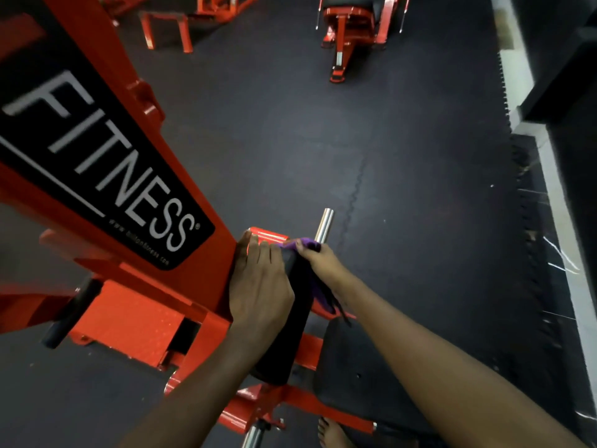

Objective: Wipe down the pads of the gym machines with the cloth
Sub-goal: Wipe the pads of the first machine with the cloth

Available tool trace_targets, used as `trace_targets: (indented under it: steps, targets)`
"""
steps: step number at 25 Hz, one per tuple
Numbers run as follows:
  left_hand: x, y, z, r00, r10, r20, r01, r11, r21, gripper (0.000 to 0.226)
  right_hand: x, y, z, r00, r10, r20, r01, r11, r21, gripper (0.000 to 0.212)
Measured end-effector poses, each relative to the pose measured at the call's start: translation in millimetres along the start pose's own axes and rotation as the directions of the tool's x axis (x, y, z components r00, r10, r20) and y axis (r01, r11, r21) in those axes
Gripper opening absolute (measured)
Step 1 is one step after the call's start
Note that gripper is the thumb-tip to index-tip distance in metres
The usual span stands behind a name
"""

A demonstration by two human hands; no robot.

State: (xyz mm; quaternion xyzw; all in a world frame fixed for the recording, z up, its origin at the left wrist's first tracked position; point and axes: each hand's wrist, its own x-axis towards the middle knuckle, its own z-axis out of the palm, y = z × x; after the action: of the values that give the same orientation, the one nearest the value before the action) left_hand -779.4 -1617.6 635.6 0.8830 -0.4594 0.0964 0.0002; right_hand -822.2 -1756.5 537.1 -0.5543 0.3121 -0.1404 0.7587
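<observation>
The right hand [318, 258] pinches the purple cloth [306, 244] onto the far top of the narrow black pad [295, 321], the left hand [258, 279] resting straight-fingered on its left edge (steadying, I'd guess), so the wipe seems barely begun and next needs a firm pull nearward.

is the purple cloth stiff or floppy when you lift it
Probably floppy: the cloth drapes over the top of the pad and hangs limp below the right hand. Likely light, since that hand's fingers alone hold it. Its trailing end might snag on the frame.
</observation>
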Motion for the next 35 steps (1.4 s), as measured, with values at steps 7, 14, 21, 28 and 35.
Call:
trace_targets:
  steps: [7,14,21,28,35]
  targets:
    - [20.0,6.8,9.6,0.998,0.062,-0.014,-0.062,0.997,0.036,0.023,-1.3,52.4,-20.5,0.985,0.155,-0.07,-0.158,0.987,-0.03,0.029]
    - [23.8,10.4,20.5,0.998,-0.003,-0.065,0.007,0.999,0.052,0.02,1.9,28.9,-6.8,0.999,0.022,-0.027,-0.022,1.0,0.009,0.015]
    - [21.4,12.8,21.2,0.997,-0.054,-0.063,0.058,0.996,0.063,0.017,32.4,108.3,-35.2,0.965,0.253,-0.073,-0.258,0.964,-0.069,0.03]
    - [19.1,12.2,22.9,0.998,-0.042,-0.049,0.045,0.998,0.054,0.023,-14.9,63.4,-11.1,0.996,-0.059,-0.068,0.062,0.997,0.04,0.035]
    - [19.3,12.3,24.6,0.997,-0.04,-0.063,0.043,0.997,0.06,0.024,15.9,124.1,-43.3,0.974,0.184,-0.131,-0.192,0.98,-0.051,0.022]
